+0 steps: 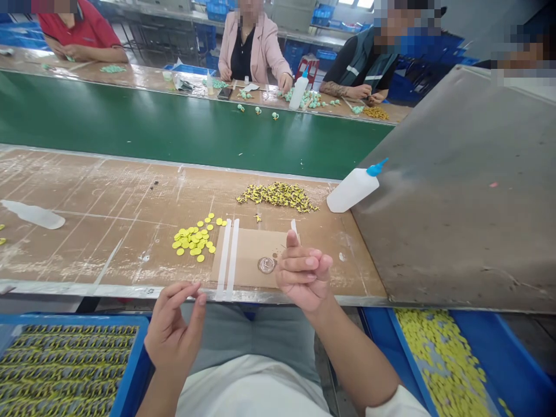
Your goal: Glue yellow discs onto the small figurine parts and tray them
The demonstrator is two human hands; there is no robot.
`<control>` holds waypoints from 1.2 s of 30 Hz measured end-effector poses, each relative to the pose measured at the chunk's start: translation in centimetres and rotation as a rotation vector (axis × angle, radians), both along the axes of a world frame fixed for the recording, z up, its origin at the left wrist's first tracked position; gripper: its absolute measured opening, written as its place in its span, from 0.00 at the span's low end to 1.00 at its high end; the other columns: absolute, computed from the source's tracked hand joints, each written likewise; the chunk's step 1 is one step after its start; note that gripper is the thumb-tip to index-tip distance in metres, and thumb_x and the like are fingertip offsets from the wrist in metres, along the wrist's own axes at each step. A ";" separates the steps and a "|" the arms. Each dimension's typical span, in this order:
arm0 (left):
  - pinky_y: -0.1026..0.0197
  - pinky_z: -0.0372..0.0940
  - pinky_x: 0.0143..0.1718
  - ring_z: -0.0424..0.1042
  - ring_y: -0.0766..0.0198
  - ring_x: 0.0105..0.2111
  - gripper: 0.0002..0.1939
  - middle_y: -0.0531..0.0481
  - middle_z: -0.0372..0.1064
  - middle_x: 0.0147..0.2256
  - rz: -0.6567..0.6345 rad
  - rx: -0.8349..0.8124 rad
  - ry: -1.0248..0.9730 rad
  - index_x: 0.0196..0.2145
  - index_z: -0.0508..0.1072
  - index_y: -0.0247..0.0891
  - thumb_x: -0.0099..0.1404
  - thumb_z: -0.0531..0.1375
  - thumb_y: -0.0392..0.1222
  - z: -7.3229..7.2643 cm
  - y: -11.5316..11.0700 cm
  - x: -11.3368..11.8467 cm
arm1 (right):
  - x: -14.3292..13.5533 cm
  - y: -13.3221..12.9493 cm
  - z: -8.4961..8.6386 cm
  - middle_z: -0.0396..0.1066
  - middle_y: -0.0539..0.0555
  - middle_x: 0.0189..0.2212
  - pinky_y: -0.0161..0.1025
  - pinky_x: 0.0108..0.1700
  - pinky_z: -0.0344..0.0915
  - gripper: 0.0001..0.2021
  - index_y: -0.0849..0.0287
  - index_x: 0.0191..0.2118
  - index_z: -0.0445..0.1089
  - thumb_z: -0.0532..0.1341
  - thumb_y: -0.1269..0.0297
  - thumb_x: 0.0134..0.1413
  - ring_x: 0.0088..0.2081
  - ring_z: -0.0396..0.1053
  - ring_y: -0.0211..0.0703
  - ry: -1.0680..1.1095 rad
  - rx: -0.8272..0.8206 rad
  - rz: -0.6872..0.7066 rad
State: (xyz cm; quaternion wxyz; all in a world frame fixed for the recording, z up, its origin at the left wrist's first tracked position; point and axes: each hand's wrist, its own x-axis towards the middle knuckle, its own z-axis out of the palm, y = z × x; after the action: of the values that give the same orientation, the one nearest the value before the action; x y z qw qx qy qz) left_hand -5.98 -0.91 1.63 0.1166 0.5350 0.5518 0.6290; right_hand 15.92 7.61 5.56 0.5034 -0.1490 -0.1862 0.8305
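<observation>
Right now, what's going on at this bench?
A person's right hand is over a cardboard sheet on the bench; the left hand is at the near edge. Whether either holds something small, I can't tell. Yellow discs and a pile of yellow-and-dark pieces lie nearby; people handle small parts across the green surface.

The discs (191, 240) are plain yellow; the small pieces (278, 197) are mottled yellow and black. The bottle (353, 190) is milky white with a bright blue tip (377, 167). The table (143, 231) is brown, streaked with pale lines, and the card (249, 249) is tan under white strips (233, 258). The belt (174, 127) is solid green. The left bin (145, 347) is blue, with yellow-and-dark rows (65, 365). The panel (469, 197) is grey, smudged brownish.
</observation>
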 end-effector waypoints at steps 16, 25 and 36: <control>0.63 0.67 0.34 0.72 0.62 0.37 0.14 0.47 0.72 0.38 0.018 -0.004 0.028 0.45 0.78 0.41 0.62 0.66 0.32 -0.5 0.0 -0.2 | 0.7 -0.9 0.6 0.55 0.38 0.18 0.19 0.16 0.49 0.30 0.47 0.41 0.76 0.83 0.57 0.26 0.17 0.50 0.26 0.036 0.050 -0.028; 0.56 0.69 0.44 0.73 0.61 0.39 0.13 0.46 0.71 0.41 0.112 -0.105 0.227 0.47 0.76 0.40 0.65 0.63 0.35 -2.1 0.8 -2.3 | 4.5 2.6 -0.3 0.69 0.47 0.25 0.32 0.19 0.54 0.25 0.49 0.39 0.76 0.76 0.41 0.37 0.16 0.54 0.31 -0.864 0.202 -0.324; 0.47 0.65 0.50 0.73 0.49 0.45 0.30 0.40 0.75 0.46 0.163 -0.318 0.435 0.63 0.59 0.35 0.67 0.61 0.45 -5.4 5.8 -3.7 | 1.0 11.5 -5.2 0.77 0.56 0.37 0.42 0.43 0.66 0.14 0.59 0.41 0.78 0.68 0.54 0.54 0.40 0.73 0.51 -1.932 0.689 -0.257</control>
State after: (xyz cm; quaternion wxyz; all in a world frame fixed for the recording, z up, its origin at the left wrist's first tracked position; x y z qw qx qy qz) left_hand -9.71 4.84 -3.79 0.0271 0.5861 0.6970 0.4122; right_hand 16.97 19.10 0.36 0.2397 -0.6188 -0.7214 0.1982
